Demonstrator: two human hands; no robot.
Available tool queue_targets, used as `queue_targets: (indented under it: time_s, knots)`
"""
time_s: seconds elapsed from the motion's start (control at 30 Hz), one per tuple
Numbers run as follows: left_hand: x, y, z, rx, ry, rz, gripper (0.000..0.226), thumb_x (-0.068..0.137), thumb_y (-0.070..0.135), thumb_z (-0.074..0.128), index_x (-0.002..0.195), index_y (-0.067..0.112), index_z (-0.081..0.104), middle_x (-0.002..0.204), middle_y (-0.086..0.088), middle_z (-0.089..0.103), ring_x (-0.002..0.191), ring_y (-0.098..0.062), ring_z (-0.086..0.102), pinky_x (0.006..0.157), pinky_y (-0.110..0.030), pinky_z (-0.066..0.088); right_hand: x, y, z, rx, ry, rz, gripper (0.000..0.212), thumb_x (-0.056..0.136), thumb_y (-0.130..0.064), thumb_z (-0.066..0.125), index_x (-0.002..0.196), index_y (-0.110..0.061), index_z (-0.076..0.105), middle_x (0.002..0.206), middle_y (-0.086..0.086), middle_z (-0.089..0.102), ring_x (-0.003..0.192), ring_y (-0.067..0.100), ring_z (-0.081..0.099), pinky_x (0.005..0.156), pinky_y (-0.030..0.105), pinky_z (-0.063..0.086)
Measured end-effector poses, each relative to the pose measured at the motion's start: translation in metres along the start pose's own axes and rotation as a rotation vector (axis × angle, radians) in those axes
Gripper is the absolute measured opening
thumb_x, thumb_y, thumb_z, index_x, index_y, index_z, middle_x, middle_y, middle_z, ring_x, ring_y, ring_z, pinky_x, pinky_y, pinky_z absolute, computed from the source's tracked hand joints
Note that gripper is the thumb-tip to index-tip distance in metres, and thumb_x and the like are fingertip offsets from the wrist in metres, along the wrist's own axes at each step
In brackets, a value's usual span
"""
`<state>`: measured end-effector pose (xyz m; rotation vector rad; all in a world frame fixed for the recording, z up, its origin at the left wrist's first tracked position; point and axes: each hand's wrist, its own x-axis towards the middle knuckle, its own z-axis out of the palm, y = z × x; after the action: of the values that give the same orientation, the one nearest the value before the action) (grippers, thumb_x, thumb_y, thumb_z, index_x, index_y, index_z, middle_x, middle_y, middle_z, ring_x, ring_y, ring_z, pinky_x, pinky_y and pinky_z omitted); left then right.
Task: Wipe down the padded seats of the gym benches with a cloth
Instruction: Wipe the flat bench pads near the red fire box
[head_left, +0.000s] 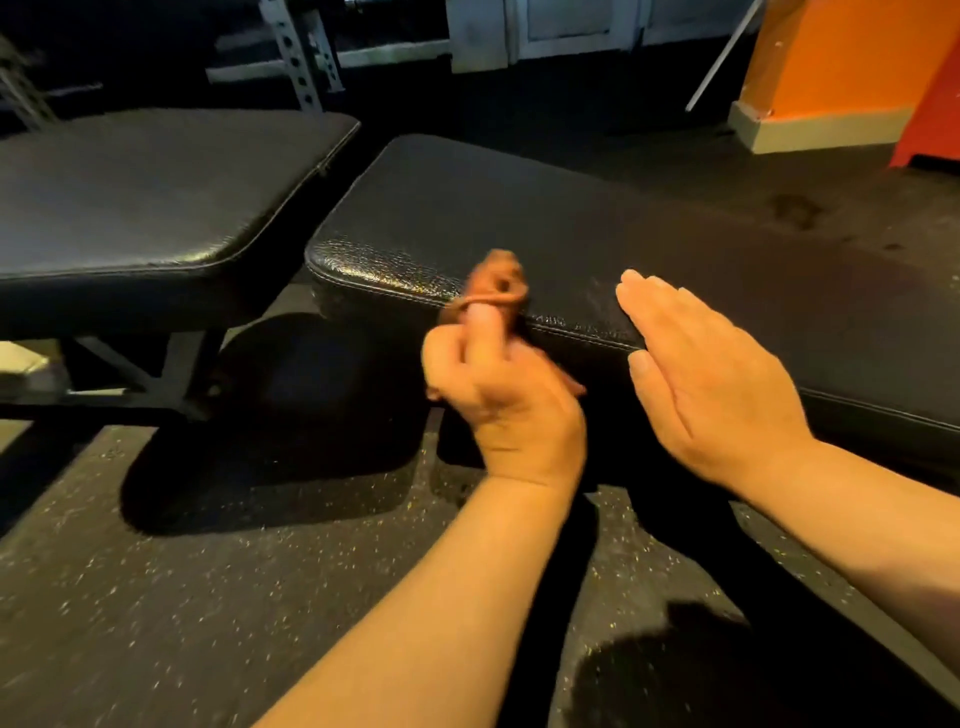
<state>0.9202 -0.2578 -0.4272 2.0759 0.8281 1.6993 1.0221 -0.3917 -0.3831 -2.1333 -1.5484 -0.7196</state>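
A black padded bench seat (519, 218) runs from the centre to the right. My left hand (498, 395) is in front of its near edge and grips a small bunched brown cloth (496, 283), which sticks up above the fingers and is blurred. My right hand (711, 379) is flat with straight fingers, over the near edge of the same seat; whether it touches the pad is unclear. A second black padded seat (145, 192) lies to the left, apart from both hands.
Speckled black rubber floor (208, 571) lies below the benches. The left bench's metal frame (140, 379) stands at the left. A white rack upright (301, 57) is behind it. An orange wall corner (831, 57) and a leaning pole (722, 57) are at the back right.
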Motion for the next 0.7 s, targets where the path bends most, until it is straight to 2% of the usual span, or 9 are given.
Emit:
queue_targets:
  time_s: [0.03,0.13,0.17,0.23,0.3,0.37,0.47,0.63,0.7]
  knots:
    - [0.0,0.021,-0.01,-0.021,-0.016,0.12,0.04,0.088,0.012,0.061,0.128,0.015,0.056,0.125,-0.005,0.05,0.114,-0.019,0.05,0.105,-0.031,0.041,-0.001,0.002,-0.001,0.001,-0.002,-0.019,0.054,0.104,-0.03,0.029,0.152,-0.005,0.038,0.159,0.009,0.037,0.145,0.024,0.038,0.121,0.026,0.017]
    - [0.008,0.034,-0.025,-0.01,-0.105,0.581,0.031,0.096,0.018,0.054,0.127,0.017,0.053,0.12,-0.008,0.047,0.097,-0.03,0.057,0.082,-0.045,0.053,0.0,0.008,-0.003,0.014,-0.029,-0.071,0.054,0.104,-0.027,0.03,0.151,-0.002,0.039,0.159,0.01,0.035,0.147,0.024,0.035,0.123,0.034,0.024]
    - [0.02,0.017,-0.028,0.01,-0.14,0.583,0.03,0.093,0.013,0.056,0.123,0.018,0.059,0.115,-0.006,0.052,0.092,-0.026,0.059,0.079,-0.041,0.053,-0.001,0.008,-0.004,0.017,-0.034,-0.067,0.054,0.104,-0.028,0.03,0.152,-0.003,0.037,0.16,0.009,0.034,0.147,0.023,0.035,0.123,0.034,0.024]
    - [0.046,0.004,-0.041,0.053,-0.02,0.452,0.031,0.089,0.011,0.056,0.119,0.016,0.062,0.109,-0.005,0.053,0.092,-0.012,0.052,0.083,-0.026,0.046,-0.001,0.007,-0.004,0.012,-0.032,-0.049,0.054,0.105,-0.03,0.029,0.153,-0.006,0.035,0.16,0.008,0.034,0.147,0.022,0.035,0.123,0.03,0.021]
    - [0.049,0.004,-0.037,0.105,0.21,0.241,0.033,0.094,0.012,0.051,0.127,0.013,0.048,0.121,-0.005,0.039,0.106,-0.014,0.042,0.093,-0.029,0.042,-0.001,0.004,-0.002,0.017,-0.008,-0.03,0.054,0.105,-0.029,0.029,0.153,-0.006,0.037,0.159,0.008,0.037,0.146,0.022,0.037,0.122,0.025,0.017]
    - [0.035,0.021,-0.02,0.095,0.317,0.116,0.034,0.097,0.009,0.048,0.13,0.014,0.043,0.127,-0.003,0.033,0.113,-0.021,0.039,0.099,-0.038,0.043,-0.001,0.002,0.001,0.031,0.016,-0.003,0.054,0.104,-0.029,0.03,0.151,-0.006,0.039,0.158,0.008,0.039,0.144,0.023,0.039,0.122,0.025,0.018]
    - [0.015,0.04,-0.001,0.112,0.17,0.257,0.039,0.092,0.011,0.059,0.128,0.021,0.048,0.124,-0.001,0.04,0.103,-0.03,0.049,0.093,-0.043,0.044,0.0,0.002,0.002,0.019,0.036,-0.009,0.054,0.103,-0.029,0.031,0.15,-0.003,0.04,0.156,0.012,0.041,0.142,0.027,0.042,0.12,0.032,0.025]
    - [0.034,0.029,-0.028,0.275,-0.144,0.66,0.032,0.102,0.031,0.042,0.132,0.027,0.052,0.121,0.005,0.045,0.09,-0.023,0.056,0.069,-0.036,0.044,-0.001,0.006,-0.005,-0.006,-0.018,-0.051,0.054,0.104,-0.029,0.033,0.149,-0.002,0.04,0.155,0.014,0.041,0.142,0.028,0.041,0.121,0.031,0.022]
    - [0.052,0.016,-0.045,0.273,-0.169,0.542,0.037,0.099,0.03,0.049,0.135,0.031,0.054,0.126,0.002,0.051,0.096,-0.027,0.06,0.077,-0.041,0.048,-0.001,0.006,-0.005,0.006,-0.031,-0.051,0.054,0.105,-0.029,0.03,0.152,-0.004,0.038,0.158,0.011,0.037,0.145,0.025,0.038,0.122,0.029,0.019]
